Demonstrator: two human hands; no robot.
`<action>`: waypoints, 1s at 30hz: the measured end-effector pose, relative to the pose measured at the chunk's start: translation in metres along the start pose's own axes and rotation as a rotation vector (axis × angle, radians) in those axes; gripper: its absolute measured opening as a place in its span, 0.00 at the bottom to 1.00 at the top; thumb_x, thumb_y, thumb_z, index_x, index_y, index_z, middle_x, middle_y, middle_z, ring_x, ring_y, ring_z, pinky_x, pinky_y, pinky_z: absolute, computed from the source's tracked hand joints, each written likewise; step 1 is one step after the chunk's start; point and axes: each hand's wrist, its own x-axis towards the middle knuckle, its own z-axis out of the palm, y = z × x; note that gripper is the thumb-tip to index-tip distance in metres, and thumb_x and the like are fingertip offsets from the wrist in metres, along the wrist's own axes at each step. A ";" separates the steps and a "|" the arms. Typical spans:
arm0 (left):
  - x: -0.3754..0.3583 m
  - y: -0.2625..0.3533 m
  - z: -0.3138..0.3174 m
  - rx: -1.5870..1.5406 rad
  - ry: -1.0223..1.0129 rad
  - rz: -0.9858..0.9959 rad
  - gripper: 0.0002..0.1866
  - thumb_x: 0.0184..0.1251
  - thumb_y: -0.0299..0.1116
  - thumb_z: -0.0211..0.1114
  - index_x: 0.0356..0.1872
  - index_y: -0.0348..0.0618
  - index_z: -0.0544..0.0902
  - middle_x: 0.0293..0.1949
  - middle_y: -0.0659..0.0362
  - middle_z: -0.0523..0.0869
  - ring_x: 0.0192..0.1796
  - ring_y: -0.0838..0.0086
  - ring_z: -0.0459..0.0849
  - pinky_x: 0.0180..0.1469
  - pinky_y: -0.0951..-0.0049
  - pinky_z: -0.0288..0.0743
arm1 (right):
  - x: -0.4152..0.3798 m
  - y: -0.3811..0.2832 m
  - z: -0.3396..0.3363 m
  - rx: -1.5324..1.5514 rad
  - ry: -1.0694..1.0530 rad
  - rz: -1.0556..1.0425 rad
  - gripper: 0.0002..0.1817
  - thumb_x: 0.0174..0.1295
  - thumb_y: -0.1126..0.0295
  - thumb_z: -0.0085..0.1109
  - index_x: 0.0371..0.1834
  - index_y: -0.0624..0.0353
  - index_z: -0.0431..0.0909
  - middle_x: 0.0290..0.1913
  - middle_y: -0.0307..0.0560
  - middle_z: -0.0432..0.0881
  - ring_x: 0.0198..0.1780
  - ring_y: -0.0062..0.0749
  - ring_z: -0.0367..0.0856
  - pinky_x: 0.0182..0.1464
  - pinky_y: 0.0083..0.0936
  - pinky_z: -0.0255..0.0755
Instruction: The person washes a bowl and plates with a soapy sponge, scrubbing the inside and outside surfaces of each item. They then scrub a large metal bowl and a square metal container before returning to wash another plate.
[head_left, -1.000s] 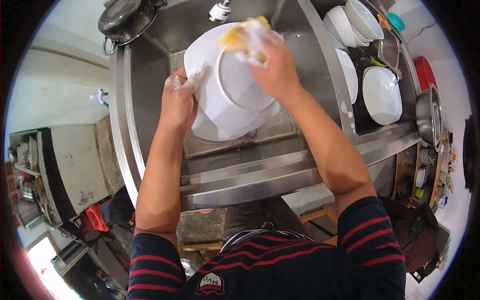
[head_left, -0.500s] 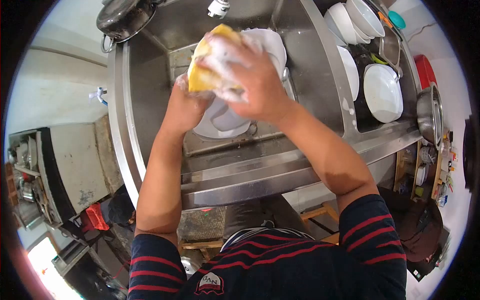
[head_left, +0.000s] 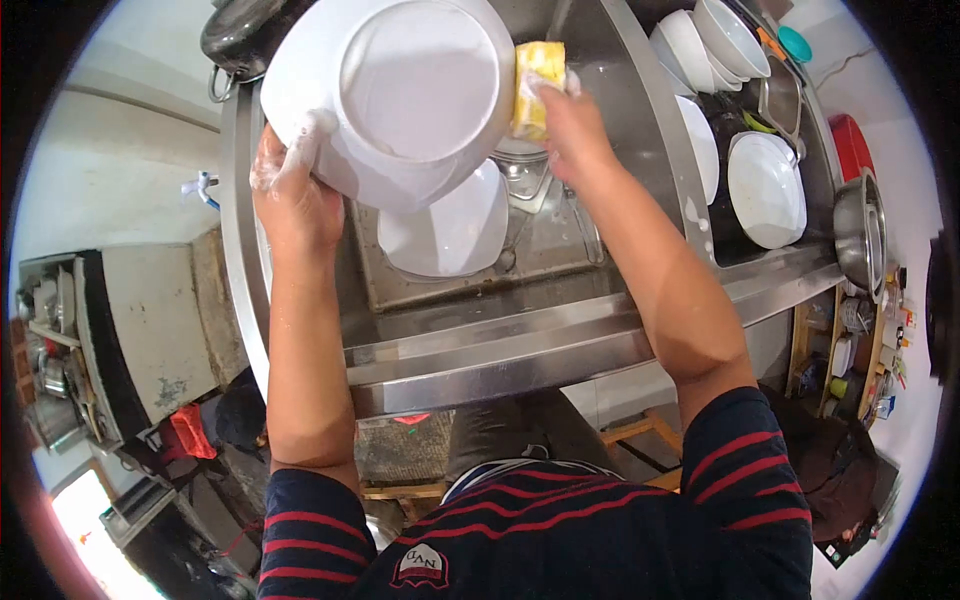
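Note:
My left hand grips the lower left edge of a large white plate, its thumb on the underside, where a raised ring shows. The plate is tilted up above the sink. A soapy yellow sponge is pinched in my right hand against the plate's right rim. Suds cover parts of both hands. Below, on the sink bottom, lies another white plate. Beside it are a clear glass dish and a spoon, partly hidden.
A dark pot stands at the sink's upper left corner. In the right basin are white bowls and a white oval dish. A steel bowl leans at the far right. The metal counter edge runs in front of me.
The large white plate has come up into my left hand, which moved left. My right hand with the sponge shifted right, away from the left hand, to the plate's rim.

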 end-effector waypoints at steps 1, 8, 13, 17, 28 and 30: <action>-0.002 0.000 0.004 -0.063 0.053 0.048 0.20 0.65 0.25 0.60 0.58 0.32 0.73 0.54 0.52 0.79 0.56 0.67 0.77 0.61 0.66 0.69 | -0.015 -0.006 0.011 -0.036 0.035 0.038 0.16 0.62 0.72 0.57 0.52 0.64 0.73 0.45 0.47 0.81 0.43 0.31 0.82 0.42 0.30 0.78; -0.008 -0.006 0.013 -0.173 0.209 0.138 0.19 0.66 0.21 0.57 0.58 0.35 0.73 0.55 0.54 0.79 0.56 0.68 0.78 0.61 0.67 0.69 | -0.065 0.024 0.041 -0.077 -0.235 0.138 0.21 0.65 0.66 0.57 0.58 0.60 0.68 0.50 0.48 0.78 0.45 0.34 0.83 0.43 0.36 0.82; -0.002 -0.010 0.007 -0.172 0.191 0.161 0.19 0.67 0.22 0.57 0.59 0.35 0.72 0.56 0.53 0.78 0.58 0.68 0.77 0.62 0.66 0.68 | -0.067 0.027 0.042 0.110 -0.214 0.373 0.20 0.63 0.67 0.58 0.56 0.62 0.70 0.47 0.48 0.80 0.46 0.35 0.83 0.44 0.38 0.81; -0.001 -0.005 0.007 -0.069 0.060 0.106 0.24 0.70 0.28 0.55 0.65 0.34 0.65 0.61 0.51 0.73 0.64 0.62 0.71 0.68 0.59 0.63 | -0.027 0.018 0.020 0.261 -0.044 0.138 0.20 0.66 0.66 0.55 0.59 0.60 0.70 0.50 0.47 0.80 0.51 0.39 0.81 0.51 0.39 0.79; 0.016 -0.024 -0.013 -0.266 0.047 -0.138 0.20 0.73 0.29 0.50 0.63 0.35 0.66 0.60 0.51 0.74 0.63 0.61 0.74 0.65 0.59 0.66 | 0.005 -0.038 -0.033 0.216 -0.462 -0.102 0.24 0.59 0.69 0.58 0.59 0.63 0.71 0.49 0.49 0.82 0.49 0.37 0.83 0.52 0.36 0.79; 0.018 -0.034 -0.016 -0.270 0.055 -0.273 0.20 0.74 0.29 0.47 0.64 0.36 0.65 0.61 0.50 0.73 0.63 0.60 0.73 0.64 0.60 0.67 | -0.008 -0.044 -0.027 0.233 -0.482 -0.140 0.24 0.57 0.70 0.57 0.58 0.64 0.71 0.48 0.50 0.82 0.48 0.37 0.84 0.51 0.35 0.79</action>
